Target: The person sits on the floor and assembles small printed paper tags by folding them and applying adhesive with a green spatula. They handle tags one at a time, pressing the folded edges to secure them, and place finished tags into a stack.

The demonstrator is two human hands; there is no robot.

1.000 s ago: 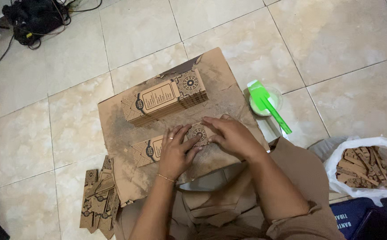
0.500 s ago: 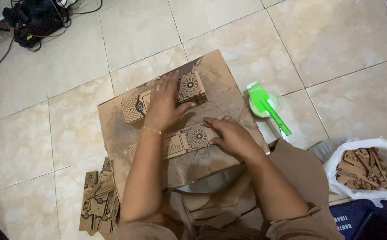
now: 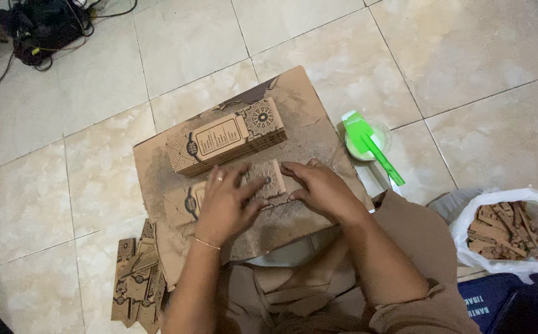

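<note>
Both your hands lie flat on a folded brown carton blank [image 3: 244, 188] that rests on the cardboard work board [image 3: 318, 105] in front of your lap. Your left hand [image 3: 222, 207] presses its middle with fingers spread wide and flat; your right hand [image 3: 321, 188] bears on its right end, fingers extended together — neither hand grips anything. This looks like the pressing-down step on a fold or glued flap. Just beyond lies a neat stack of finished flat cartons [image 3: 228, 136], printed with dark ornament. The next move seems to call for even, firm pressure along the seam. To the right stands a small dish with a green spatula [image 3: 371, 145] — smooth plastic against matte, dusty card.
</note>
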